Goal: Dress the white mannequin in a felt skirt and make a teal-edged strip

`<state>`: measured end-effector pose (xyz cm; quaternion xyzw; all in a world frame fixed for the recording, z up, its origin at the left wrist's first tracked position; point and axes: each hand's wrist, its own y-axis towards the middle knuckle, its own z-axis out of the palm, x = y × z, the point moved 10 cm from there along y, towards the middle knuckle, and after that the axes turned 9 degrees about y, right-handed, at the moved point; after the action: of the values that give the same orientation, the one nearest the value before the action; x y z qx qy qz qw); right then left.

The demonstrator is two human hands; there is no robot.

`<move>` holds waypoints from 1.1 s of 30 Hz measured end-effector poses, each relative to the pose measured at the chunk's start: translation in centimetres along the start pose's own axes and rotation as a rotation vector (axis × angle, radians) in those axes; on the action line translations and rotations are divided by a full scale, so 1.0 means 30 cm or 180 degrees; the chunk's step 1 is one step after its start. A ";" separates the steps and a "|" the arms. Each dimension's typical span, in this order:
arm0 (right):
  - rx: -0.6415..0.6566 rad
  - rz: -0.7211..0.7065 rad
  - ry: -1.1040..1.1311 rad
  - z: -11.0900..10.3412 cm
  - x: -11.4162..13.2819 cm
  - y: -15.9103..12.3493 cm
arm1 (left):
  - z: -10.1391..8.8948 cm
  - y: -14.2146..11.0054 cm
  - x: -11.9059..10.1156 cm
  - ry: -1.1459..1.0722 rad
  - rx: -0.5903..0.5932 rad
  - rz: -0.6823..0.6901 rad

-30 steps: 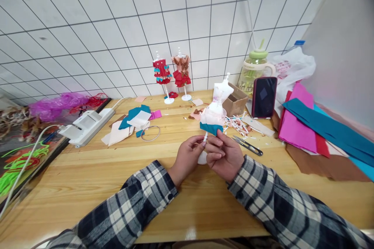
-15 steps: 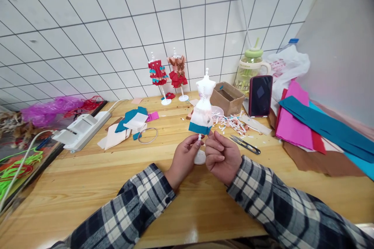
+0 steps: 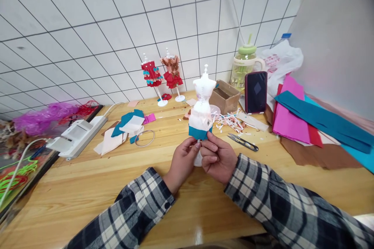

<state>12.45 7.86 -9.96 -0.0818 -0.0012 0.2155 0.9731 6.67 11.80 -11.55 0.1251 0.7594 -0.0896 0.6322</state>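
Note:
A small white dress form [image 3: 203, 87] stands upright on its round base in front of me, wrapped in pale material at the waist and hips. Round its lower edge runs a teal paper strip [image 3: 199, 133]. My left hand [image 3: 184, 155] is closed about the thin stand just beneath the strip, thumb towards the front. With bent fingers, my right hand [image 3: 217, 156] pinches the strip's lower right edge between thumb and forefinger. Part of the stand and base is hidden behind the fingers.
Thread snips [image 3: 243, 142] lie right of my hands, near paper scraps [image 3: 232, 121] and a cardboard box [image 3: 224, 96]. Two dressed forms [image 3: 152, 74] stand at the back. A phone [image 3: 256, 92], coloured sheets [image 3: 292, 113] and a bottle [image 3: 244, 64] are right; a power strip [image 3: 78, 134] is left.
My right hand has shifted slightly left, closer to my left hand, and its fingers now sit at the strip's edge. The whole view has turned a little.

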 end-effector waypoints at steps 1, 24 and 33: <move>-0.0071 -0.0013 -0.0067 -0.006 0.001 0.001 | -0.004 0.000 0.002 -0.0015 -0.0023 -0.0010; -0.1082 -0.3905 -0.4593 0.161 0.302 -0.171 | -0.036 0.000 0.006 0.0239 -0.0280 -0.0039; -0.1316 -0.3980 -0.4526 0.144 0.321 -0.173 | -0.031 0.002 0.011 0.0438 -0.0259 0.0017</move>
<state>23.20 7.97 -5.19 -0.0864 -0.6706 -0.3462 0.6504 5.78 12.15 -11.70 0.1072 0.8037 -0.0482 0.5833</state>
